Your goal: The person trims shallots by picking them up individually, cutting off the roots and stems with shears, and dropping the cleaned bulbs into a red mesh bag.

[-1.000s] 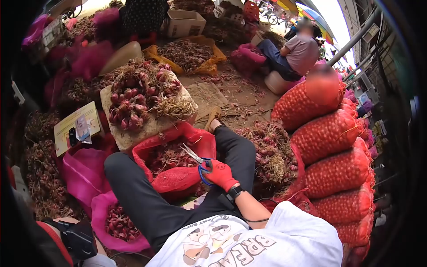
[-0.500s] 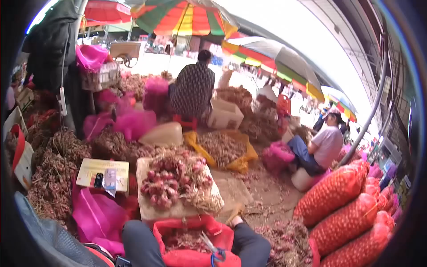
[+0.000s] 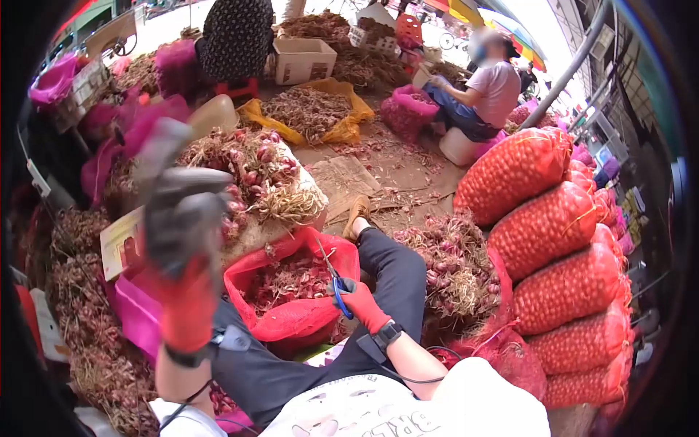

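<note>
My right hand (image 3: 357, 301), in a red and grey glove, is closed around the blue handles of a pair of scissors (image 3: 336, 280), blades pointing up and away from me. Beneath them, between my legs, is a red mesh bag (image 3: 291, 325) holding dry skins and trimmings (image 3: 290, 282). My left hand (image 3: 182, 218), gloved alike, is raised high and blurred, its fingers apart and nothing visible in it. Behind it, bunches of shallots (image 3: 251, 156) with dried stalks lie on a pale board (image 3: 312, 195), partly hidden by that hand.
Full red mesh sacks (image 3: 557, 244) are stacked on the right. A heap of shallots (image 3: 451, 266) lies beside my right leg, more stalked bunches (image 3: 87, 313) on the left. A yellow sack (image 3: 338, 131) lies ahead. One person (image 3: 495, 91) sits at right, another (image 3: 234, 40) further back.
My view has tilted down and both my hands have come into view. The scissors, which lay on the red mesh bag, are now in my right hand. My left hand is raised.
</note>
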### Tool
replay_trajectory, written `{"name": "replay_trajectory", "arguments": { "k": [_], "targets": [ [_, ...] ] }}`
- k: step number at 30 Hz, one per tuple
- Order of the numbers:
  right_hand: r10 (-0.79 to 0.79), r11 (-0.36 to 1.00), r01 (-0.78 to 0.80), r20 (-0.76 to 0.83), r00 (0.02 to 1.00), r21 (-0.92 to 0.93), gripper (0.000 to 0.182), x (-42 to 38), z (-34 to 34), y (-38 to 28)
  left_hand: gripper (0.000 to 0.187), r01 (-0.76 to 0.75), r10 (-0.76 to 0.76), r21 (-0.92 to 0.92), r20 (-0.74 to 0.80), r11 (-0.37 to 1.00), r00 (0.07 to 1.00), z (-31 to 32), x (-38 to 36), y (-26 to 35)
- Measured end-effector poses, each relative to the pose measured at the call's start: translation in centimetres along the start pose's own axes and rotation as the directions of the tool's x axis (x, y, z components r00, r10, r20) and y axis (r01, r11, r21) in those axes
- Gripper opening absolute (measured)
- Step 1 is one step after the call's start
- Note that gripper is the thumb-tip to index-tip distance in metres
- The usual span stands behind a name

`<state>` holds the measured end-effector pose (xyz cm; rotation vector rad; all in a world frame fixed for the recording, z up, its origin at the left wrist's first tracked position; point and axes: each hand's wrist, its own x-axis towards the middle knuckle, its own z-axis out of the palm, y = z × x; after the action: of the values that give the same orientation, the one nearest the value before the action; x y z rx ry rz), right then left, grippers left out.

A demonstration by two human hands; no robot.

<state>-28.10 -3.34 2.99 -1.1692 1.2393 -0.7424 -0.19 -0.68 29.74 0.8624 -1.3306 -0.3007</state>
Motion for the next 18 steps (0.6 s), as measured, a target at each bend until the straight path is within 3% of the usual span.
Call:
{"name": "replay_trajectory", "arguments": {
  "k": [1, 2, 3, 4, 5, 6, 7, 8, 10, 13, 14, 16, 17, 18],
  "targets": [
    [-0.025, 0.993, 0.021, 0.029, 0.999, 0.117, 0.018, 0.1, 0.7, -1.0, 0.045, 0.05, -0.042, -0.104, 0.078, 0.993, 0.996, 1.4, -1.1, -3.8],
    [-0.054, 0.972, 0.04, 0.055, 0.997, 0.233, 0.018, 0.3, 1.2, -1.8, 0.053, 0.406, -0.324, -0.345, 0.272, 0.846, 0.906, 3.1, -2.3, -6.3],
    [-0.068, 0.99, 0.062, 0.039, 0.997, 0.129, 0.022, 0.8, 1.5, -2.4, 0.055, 0.518, -0.423, -0.255, 0.347, 0.816, 0.837, 4.5, -4.6, -10.4],
    [-0.067, 0.997, 0.066, 0.031, 0.997, 0.041, 0.022, 1.1, 2.0, -3.4, 0.057, 0.705, -0.585, -0.145, 0.458, 0.694, 0.67, 6.2, -6.1, -12.9],
    [-0.064, 0.997, 0.065, 0.022, 0.998, -0.047, 0.023, 1.1, 2.7, -4.8, 0.052, 0.798, -0.718, -0.082, 0.388, 0.598, 0.578, 7.5, -8.3, -14.5],
    [-0.059, 0.989, 0.059, 0.01, 0.998, -0.134, 0.024, 0.8, 3.5, -6.4, 0.05, 0.811, -0.66, -0.21, 0.488, 0.547, 0.571, 8.4, -9.7, -14.8],
    [-0.068, 0.969, 0.062, -0.019, 0.997, -0.241, 0.03, 0.3, 4.5, -8.1, 0.05, 0.838, -0.616, -0.231, 0.587, 0.495, 0.526, 9.0, -12.4, -19.1],
    [-0.244, 0.927, 0.223, -0.032, 0.969, -0.3, 0.033, 1.6, 4.8, -5.4, 0.045, 0.858, -0.641, -0.385, 0.572, 0.341, 0.512, 10.0, -15.4, -22.4],
    [-0.336, 0.81, 0.284, -0.01, 0.942, -0.513, 0.036, 2.2, 5.8, -3.6, 0.045, 0.944, -0.754, -0.31, 0.594, 0.108, 0.281, 9.1, -14.7, -19.7],
    [-0.415, 0.745, 0.357, 0.028, 0.909, -0.563, 0.039, 1.9, 6.3, -3.9, 0.052, 0.9, -0.798, -0.328, 0.438, 0.288, 0.415, 8.4, -15.3, -22.2],
    [-0.402, 0.843, 0.325, -0.101, 0.91, -0.428, 0.039, 2.1, 6.4, -3.6, 0.052, 0.869, -0.791, -0.331, 0.379, 0.368, 0.479, 8.1, -15.1, -23.1],
    [-0.309, 0.951, 0.289, -0.329, 0.892, -0.11, 0.04, 3.1, 6.7, -3.3, 0.053, 0.84, -0.807, -0.343, 0.28, 0.422, 0.52, 7.3, -13.6, -23.6],
    [-0.618, 0.62, 0.342, -0.171, 0.768, -0.706, 0.045, 3.1, 5.8, -3.4, 0.052, 0.844, -0.825, -0.353, 0.258, 0.403, 0.502, 6.7, -13.2, -23.5],
    [-0.571, 0.499, 0.28, -0.068, 0.818, -0.82, 0.046, 2.7, 5.4, -3.1, 0.051, 0.849, -0.841, -0.363, 0.243, 0.383, 0.483, 6.2, -13.0, -23.0]
  ]
}}
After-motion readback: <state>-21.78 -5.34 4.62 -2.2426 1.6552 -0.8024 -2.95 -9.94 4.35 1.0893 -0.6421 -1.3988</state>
